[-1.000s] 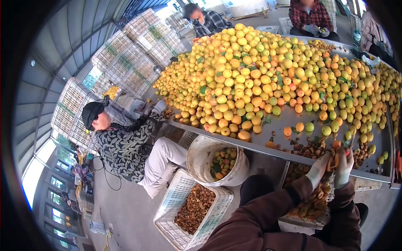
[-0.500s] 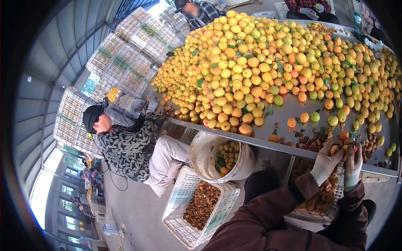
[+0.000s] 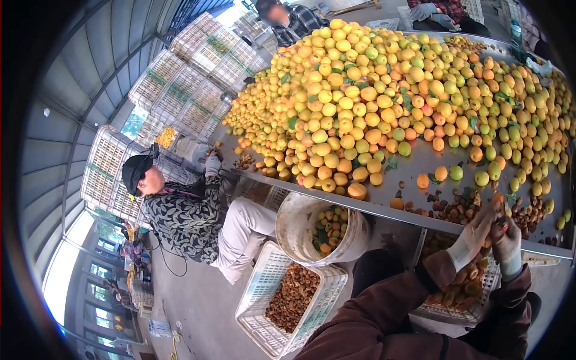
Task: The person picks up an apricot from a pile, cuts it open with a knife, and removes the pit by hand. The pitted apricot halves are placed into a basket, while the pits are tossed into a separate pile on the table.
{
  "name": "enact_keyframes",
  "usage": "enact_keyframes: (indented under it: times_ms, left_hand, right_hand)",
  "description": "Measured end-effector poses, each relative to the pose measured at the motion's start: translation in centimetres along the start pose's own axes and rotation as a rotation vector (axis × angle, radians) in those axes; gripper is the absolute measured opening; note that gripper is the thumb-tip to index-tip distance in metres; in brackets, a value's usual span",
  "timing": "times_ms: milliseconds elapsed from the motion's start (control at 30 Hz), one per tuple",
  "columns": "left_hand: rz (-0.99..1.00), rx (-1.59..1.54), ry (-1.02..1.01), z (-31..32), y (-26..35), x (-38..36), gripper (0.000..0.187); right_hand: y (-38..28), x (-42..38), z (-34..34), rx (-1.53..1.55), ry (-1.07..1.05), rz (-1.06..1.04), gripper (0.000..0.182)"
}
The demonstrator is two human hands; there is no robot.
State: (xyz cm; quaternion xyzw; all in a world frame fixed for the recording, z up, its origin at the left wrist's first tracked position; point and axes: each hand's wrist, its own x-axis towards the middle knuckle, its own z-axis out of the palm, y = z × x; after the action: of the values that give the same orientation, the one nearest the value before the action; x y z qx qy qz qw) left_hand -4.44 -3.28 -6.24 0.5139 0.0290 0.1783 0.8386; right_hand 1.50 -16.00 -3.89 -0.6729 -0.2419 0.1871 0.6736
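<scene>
Both my hands wear pale gloves and meet over the near edge of the metal table, above a crate of opened fruit. In the closed fingers of my left hand [image 3: 471, 239] is an orange apricot [image 3: 497, 197]. My right hand [image 3: 507, 241] is right beside it, its fingers wrapped round what looks like a small knife with a bit of red on it; its blade is mostly hidden. Dark pits [image 3: 459, 210] lie on the table just beyond my hands. Below, the crate [image 3: 480, 303] holds orange apricot halves.
A big heap of apricots [image 3: 360, 102] covers much of the metal table [image 3: 399, 180]. At left sit a white bucket [image 3: 288, 231] with fruit and a crate [image 3: 255, 300] of brown pits. A co-worker [image 3: 180, 210] sits beyond them; two more people are across the table.
My hands have drawn closer together, and the apricot now shows higher above the fingertips. The view has shifted slightly. At left, the co-worker's gloved hand has moved a little.
</scene>
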Motion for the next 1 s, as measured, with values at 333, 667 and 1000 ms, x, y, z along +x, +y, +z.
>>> enact_keyframes:
  times_ms: [333,667,1000]
  left_hand:
    - [-0.157,-0.169,-0.148,-0.5,1.2,0.1,0.038]
    - [-0.204,-0.062,0.009,-0.6,1.5,-0.4,0.033]
    - [-0.128,0.026,-0.125,-0.8,4.6,0.5,0.033]
  right_hand:
    - [0.5,-0.4,0.8,0.131,0.013,-0.01,0.058]
    - [0.8,-0.5,1.5,0.373,0.018,0.128,0.035]
    - [-5.2,-1.0,2.8,0.388,0.088,0.296,0.027]
